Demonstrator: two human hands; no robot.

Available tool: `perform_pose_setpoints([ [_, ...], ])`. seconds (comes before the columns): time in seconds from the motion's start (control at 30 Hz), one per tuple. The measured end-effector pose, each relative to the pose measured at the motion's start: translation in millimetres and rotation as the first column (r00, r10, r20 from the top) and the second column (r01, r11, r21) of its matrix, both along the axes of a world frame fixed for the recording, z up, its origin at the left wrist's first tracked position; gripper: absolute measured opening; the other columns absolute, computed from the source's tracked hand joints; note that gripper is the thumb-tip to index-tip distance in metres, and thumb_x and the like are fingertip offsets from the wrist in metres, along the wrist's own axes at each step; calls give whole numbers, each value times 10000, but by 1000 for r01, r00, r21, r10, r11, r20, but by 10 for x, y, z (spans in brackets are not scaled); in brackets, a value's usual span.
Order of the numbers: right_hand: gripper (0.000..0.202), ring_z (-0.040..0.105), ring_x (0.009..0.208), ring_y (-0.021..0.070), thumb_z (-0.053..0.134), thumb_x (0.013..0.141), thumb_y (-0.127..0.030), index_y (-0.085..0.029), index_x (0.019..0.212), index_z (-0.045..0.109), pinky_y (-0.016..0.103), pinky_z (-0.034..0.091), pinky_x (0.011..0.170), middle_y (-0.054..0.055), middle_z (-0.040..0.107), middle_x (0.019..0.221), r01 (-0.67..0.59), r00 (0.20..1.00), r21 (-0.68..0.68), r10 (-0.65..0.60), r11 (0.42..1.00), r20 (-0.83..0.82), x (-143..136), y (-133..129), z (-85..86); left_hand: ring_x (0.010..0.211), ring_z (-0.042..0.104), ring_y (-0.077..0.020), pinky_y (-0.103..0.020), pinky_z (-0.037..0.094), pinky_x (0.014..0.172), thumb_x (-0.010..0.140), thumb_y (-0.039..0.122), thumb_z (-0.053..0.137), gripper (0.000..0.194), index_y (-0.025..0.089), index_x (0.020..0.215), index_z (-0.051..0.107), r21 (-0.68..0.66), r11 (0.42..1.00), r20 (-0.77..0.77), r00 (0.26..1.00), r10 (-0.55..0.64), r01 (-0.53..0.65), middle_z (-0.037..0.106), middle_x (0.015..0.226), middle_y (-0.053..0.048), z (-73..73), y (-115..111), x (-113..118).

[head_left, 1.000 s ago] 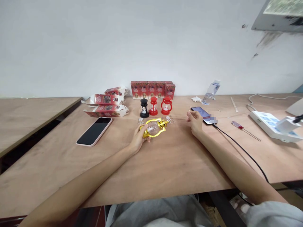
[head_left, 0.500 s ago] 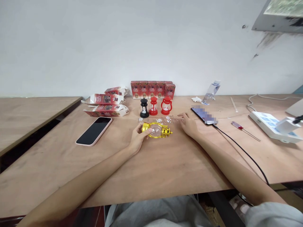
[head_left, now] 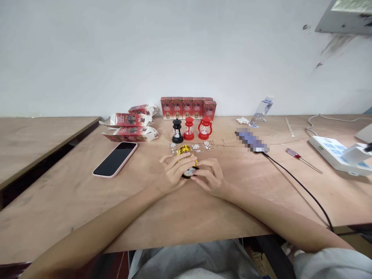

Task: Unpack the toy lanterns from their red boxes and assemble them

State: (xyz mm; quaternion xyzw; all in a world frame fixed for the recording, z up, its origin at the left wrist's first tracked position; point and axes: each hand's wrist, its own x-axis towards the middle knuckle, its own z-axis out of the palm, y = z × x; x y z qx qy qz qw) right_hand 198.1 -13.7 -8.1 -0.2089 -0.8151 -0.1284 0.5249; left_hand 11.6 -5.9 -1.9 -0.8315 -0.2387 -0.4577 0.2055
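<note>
A small gold toy lantern [head_left: 185, 149] with a clear globe lies tipped in my left hand [head_left: 173, 173], whose fingers wrap over its side. Its dark-rimmed underside, with a pale round middle, faces toward me. At that underside, my right hand [head_left: 212, 179] has its fingers bent and the tips pressed close together; whatever is between them is too small to make out. Just beyond the hands lie small white pieces [head_left: 195, 147] and several bent metal wires [head_left: 219, 144]. A black lantern [head_left: 177, 131], a red lantern [head_left: 188, 129] and another red lantern [head_left: 205, 128] stand behind these.
Red boxes [head_left: 182, 108] stand by the wall; opened cartons [head_left: 130, 133] lie left, above a phone [head_left: 115, 159]. To the right are a charging phone [head_left: 251, 140], a screwdriver [head_left: 303, 160], a tilted clear bottle [head_left: 261, 111] and a white power strip [head_left: 337, 155].
My right hand has left the wires and come in to the lantern's base. My left hand has turned the lantern from lying sideways so that its underside faces me.
</note>
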Motion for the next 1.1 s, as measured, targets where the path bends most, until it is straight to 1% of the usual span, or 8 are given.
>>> perform_pose_setpoints([
  [0.13, 88, 587, 869, 170, 621, 807, -231, -237, 889, 589, 332, 480, 731, 60, 605, 945, 29, 999, -90, -32, 996, -37, -20, -7, 24, 987, 611, -210, -355, 289, 856, 824, 234, 571, 410, 197, 1221, 473, -38, 999, -49, 999, 4, -6, 687, 1070, -53, -68, 10, -4],
  [0.3, 59, 585, 848, 168, 562, 850, -235, -239, 841, 620, 351, 475, 761, 52, 604, 887, -11, 994, -307, -24, 952, -109, 6, 38, 48, 883, 621, -199, -340, 290, 809, 827, 266, 545, 315, 245, 1141, 561, -268, 958, -47, 994, 95, -104, 697, 1041, -31, -20, -44, -9],
  [0.4, 96, 579, 828, 168, 525, 871, -241, -226, 824, 608, 348, 459, 758, 53, 604, 867, -9, 998, -338, -14, 941, -64, 8, 61, 37, 890, 610, -198, -330, 285, 792, 828, 256, 527, 298, 247, 1118, 593, -383, 919, -31, 996, 81, -87, 695, 1034, -43, 8, -66, 12],
  [0.53, 157, 563, 820, 173, 431, 911, -251, -212, 827, 558, 336, 452, 730, 72, 592, 879, 13, 1000, -317, -19, 948, -15, -27, 67, 3, 874, 593, -210, -335, 255, 755, 831, 262, 541, 339, 247, 1169, 569, -338, 935, -24, 994, 103, -105, 690, 1050, -47, 1, -68, 37],
  [0.67, 214, 555, 842, 177, 329, 939, -304, -210, 859, 504, 342, 460, 751, 65, 571, 856, 33, 987, -359, -87, 933, -133, 46, 205, -51, 900, 578, -226, -342, 233, 753, 814, 255, 565, 376, 217, 1188, 551, -255, 951, -42, 984, 171, -176, 693, 1043, -56, -5, -51, 35],
  [0.8, 237, 560, 803, 186, 375, 913, -393, -205, 876, 515, 345, 447, 756, 59, 594, 849, 259, 906, -512, -389, 819, -164, 396, 605, -129, 925, 573, -233, -350, 223, 768, 792, 222, 564, 375, 198, 1166, 552, -223, 952, -44, 978, 204, -209, 694, 1030, -66, -2, -36, 25],
  [0.97, 218, 561, 817, 224, 445, 866, -369, -193, 812, 563, 357, 425, 726, 78, 639, 824, 475, 833, -615, -548, 630, 83, 794, 1025, -186, 974, 586, -231, -361, 226, 826, 789, 191, 524, 401, 197, 1190, 525, -216, 955, -81, 979, 188, -201, 686, 1039, -79, -13, -18, 28],
  [1.1, 202, 542, 832, 243, 451, 853, -312, -193, 778, 596, 374, 407, 733, 87, 647, 797, 595, 785, -568, -564, 569, 257, 831, 1089, -201, 1056, 578, -238, -378, 227, 884, 808, 214, 509, 392, 192, 1199, 513, -243, 948, -90, 978, 188, -205, 671, 1082, -99, -23, 1, 28],
])
